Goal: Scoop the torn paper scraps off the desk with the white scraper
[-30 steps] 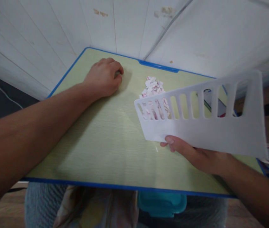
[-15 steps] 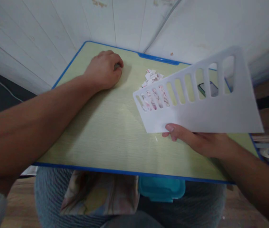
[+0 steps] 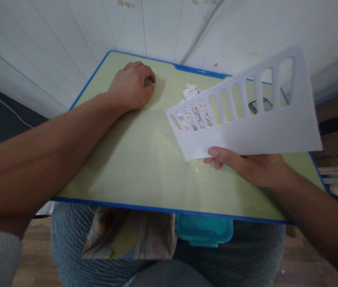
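Observation:
My right hand point(image 3: 246, 163) grips a white sheet point(image 3: 264, 135) by its lower edge, thumb on the near face and fingers behind. A row of rounded slots, growing longer toward the right, is cut along the sheet's upper part. It is held tilted above the table, right end higher. Behind its left end lies a small heap of torn paper scraps point(image 3: 190, 91), partly seen through the slots. On the table's left side rests my left hand point(image 3: 133, 85), fingers curled in toward the thumb. What is inside that curl, if anything, cannot be made out.
The pale yellow-green table point(image 3: 145, 167) has a blue rim and stands against a white panelled wall. A phone point(image 3: 261, 105) lies behind the sheet. Below the front edge are a teal lidded box point(image 3: 204, 229) and a patterned cloth point(image 3: 133, 235) on my lap.
The view has shifted slightly, so the table's front edge sits higher. The white sheet has risen a little, mostly at its right end. My left hand stays in place.

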Demonstrator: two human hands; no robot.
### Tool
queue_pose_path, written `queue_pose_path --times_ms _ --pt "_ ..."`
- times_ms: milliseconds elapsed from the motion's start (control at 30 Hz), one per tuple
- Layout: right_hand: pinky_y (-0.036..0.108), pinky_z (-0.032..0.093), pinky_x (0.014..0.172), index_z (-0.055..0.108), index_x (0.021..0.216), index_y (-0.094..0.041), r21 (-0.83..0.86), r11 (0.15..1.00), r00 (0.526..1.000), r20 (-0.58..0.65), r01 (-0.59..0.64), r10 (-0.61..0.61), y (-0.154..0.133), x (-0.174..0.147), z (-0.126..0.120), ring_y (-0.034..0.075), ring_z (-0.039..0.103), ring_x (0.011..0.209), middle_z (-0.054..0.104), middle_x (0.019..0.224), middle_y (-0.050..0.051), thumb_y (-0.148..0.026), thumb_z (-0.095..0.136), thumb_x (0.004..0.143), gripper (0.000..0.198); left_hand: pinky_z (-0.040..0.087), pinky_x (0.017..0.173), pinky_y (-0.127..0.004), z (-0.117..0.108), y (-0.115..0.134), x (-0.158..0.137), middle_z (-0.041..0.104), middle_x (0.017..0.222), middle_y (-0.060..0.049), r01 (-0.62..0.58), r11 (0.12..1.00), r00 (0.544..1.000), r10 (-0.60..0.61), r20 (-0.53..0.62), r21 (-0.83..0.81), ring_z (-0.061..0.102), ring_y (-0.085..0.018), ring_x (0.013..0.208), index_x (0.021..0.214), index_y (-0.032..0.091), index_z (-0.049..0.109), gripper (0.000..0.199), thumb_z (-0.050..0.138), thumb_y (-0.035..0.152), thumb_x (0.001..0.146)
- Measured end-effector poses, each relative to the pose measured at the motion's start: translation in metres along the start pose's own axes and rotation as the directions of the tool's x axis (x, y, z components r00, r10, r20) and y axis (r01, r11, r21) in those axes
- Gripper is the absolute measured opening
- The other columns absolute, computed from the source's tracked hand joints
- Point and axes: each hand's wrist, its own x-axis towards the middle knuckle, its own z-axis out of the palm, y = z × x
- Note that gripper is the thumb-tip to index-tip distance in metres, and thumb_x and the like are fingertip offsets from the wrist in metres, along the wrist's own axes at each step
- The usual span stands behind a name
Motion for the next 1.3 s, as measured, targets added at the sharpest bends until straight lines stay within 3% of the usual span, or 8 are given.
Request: queue_pose_path --times_ms 267,467,700,833,933,1133,1300 --pt "0.043 0.075 0.069 0.075 0.069 -0.033 0.010 1.000 0.999 -0.039 0.027 -0.027 -0.003 -0.001 0.001 0.028 0.085 0.068 0.085 0.073 0.000 -0.058 0.086 0.106 0.046 0.052 0.126 -0.062 -0.002 0.002 -0.001 0.080 0.129 -0.008 0.009 0.995 1.000 -0.010 -0.003 -0.097 0.065 -0.039 0.130 0.122 0.042 0.087 0.040 0.058 0.048 0.094" --pt "0.045 0.076 0.080 0.081 0.074 -0.033 -0.002 0.999 0.987 -0.151 0.051 -0.050 0.004 -0.002 0.007 0.027 0.086 0.074 0.088 0.081 0.000 -0.058 0.081 0.111 0.045 0.049 0.130 -0.062 -0.003 0.003 -0.001 0.080 0.134 -0.006 0.023 0.994 1.000 -0.022 0.011 -0.109 0.063 -0.039 0.131 0.123 0.042 0.088 0.044 0.058 0.051 0.092" --pt "0.040 0.074 0.069 0.075 0.068 -0.031 0.050 0.999 0.997 -0.076 0.021 -0.018 -0.001 -0.001 0.005 0.025 0.082 0.065 0.084 0.074 0.001 -0.070 0.084 0.107 0.056 0.048 0.131 -0.064 -0.007 0.008 -0.001 0.079 0.140 -0.003 0.051 0.993 0.998 -0.048 0.036 -0.106 0.062 -0.039 0.136 0.124 0.044 0.088 0.047 0.056 0.052 0.091" --pt "0.041 0.074 0.066 0.078 0.069 -0.033 0.095 0.996 1.000 -0.010 -0.002 0.003 -0.004 0.000 0.001 0.026 0.083 0.066 0.085 0.074 0.000 -0.061 0.091 0.103 0.046 0.045 0.130 -0.066 -0.009 0.010 -0.002 0.083 0.138 0.003 0.064 0.988 0.997 -0.059 0.039 -0.143 0.062 -0.041 0.140 0.129 0.051 0.087 0.052 0.061 0.053 0.085" --pt "0.041 0.076 0.067 0.081 0.073 -0.034 0.103 0.994 0.999 0.041 0.020 -0.024 -0.006 -0.002 -0.002 0.027 0.085 0.066 0.085 0.072 -0.001 -0.051 0.093 0.102 0.036 0.046 0.131 -0.063 -0.009 0.011 -0.003 0.082 0.139 0.002 0.064 0.990 0.997 -0.059 0.045 -0.127 0.062 -0.040 0.140 0.128 0.049 0.087 0.049 0.058 0.055 0.088" --pt "0.040 0.077 0.070 0.077 0.067 -0.032 0.067 0.997 0.996 -0.076 0.048 -0.043 -0.008 -0.002 -0.006 0.026 0.085 0.067 0.081 0.067 0.000 -0.054 0.089 0.107 0.047 0.049 0.130 -0.062 -0.005 0.007 -0.001 0.081 0.142 0.000 0.046 0.993 0.999 -0.044 0.016 -0.109 0.063 -0.038 0.138 0.120 0.046 0.086 0.041 0.058 0.052 0.091" --pt "0.038 0.076 0.070 0.076 0.065 -0.031 0.027 0.998 0.996 -0.072 0.050 -0.048 -0.004 -0.004 -0.004 0.026 0.085 0.068 0.082 0.069 0.001 -0.047 0.087 0.107 0.047 0.049 0.130 -0.063 -0.005 0.005 0.000 0.080 0.141 -0.002 0.040 0.995 0.999 -0.038 0.026 -0.093 0.063 -0.038 0.137 0.120 0.045 0.086 0.042 0.056 0.051 0.091"
